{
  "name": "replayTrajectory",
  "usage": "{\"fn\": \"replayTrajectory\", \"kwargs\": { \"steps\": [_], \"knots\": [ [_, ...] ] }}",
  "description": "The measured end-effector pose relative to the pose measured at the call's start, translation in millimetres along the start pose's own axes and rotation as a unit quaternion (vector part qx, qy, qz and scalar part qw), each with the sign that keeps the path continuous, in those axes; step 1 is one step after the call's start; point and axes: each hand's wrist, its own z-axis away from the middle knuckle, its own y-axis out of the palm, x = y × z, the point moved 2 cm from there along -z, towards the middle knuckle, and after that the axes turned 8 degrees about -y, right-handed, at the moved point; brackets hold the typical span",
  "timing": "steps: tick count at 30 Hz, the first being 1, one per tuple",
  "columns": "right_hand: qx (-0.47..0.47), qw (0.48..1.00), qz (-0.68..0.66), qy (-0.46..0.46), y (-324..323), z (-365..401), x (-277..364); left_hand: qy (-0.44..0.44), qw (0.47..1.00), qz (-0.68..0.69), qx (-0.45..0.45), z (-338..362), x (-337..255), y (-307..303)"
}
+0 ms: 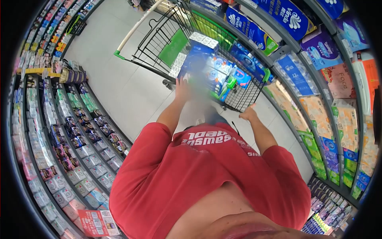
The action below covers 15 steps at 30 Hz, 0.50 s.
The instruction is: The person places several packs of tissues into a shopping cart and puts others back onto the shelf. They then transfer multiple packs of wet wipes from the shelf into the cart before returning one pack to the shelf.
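Note:
My left hand (183, 88) is at the near edge of a large blue pack (195, 59) with white ends, fingers against it and partly hidden by a blurred patch. The pack is tilted over the near side of a black wire shopping cart (153, 47) with green parts. Beside it in the cart lie a blue-and-white pack (219, 69) and a smaller blue pack (241, 77). My right hand (249, 113) hangs just off the cart's right end, thumb and fingers apart, holding nothing.
Shelves of tissue packs (296, 73) curve along the right, close to the cart. Shelves of small packets (73, 131) line the left, with a red-and-white sign (97, 223) near the bottom. Pale floor tiles (107, 79) show between. The cart's pale handle (139, 26) points left.

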Motion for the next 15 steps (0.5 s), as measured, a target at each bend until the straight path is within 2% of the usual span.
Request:
{"fn": "replayTrajectory", "kwargs": {
  "steps": [4, 5, 7, 11, 15],
  "knots": [
    [0.075, 0.994, 0.026, -0.081, -54.8, -13.8, 42.9, -0.035, 0.998, 0.022, 0.054, -37.3, 25.0, -22.6],
    [0.082, 0.993, 0.017, -0.080, -58.7, -20.0, 50.9, -0.030, 0.997, 0.014, 0.063, -44.6, 33.4, -19.6],
    [0.054, 0.995, 0.020, -0.075, -71.0, -34.0, 66.0, -0.048, 0.997, 0.052, 0.014, -60.9, 49.6, -21.0],
    [0.064, 0.995, 0.026, -0.074, -111.0, -49.6, 111.3, -0.050, 0.997, 0.035, 0.044, -95.2, 89.1, -37.3],
    [0.082, 0.986, 0.110, -0.090, -155.3, -60.0, 169.5, -0.071, 0.995, 0.038, 0.060, -134.5, 135.6, -47.3]
  ]
}}
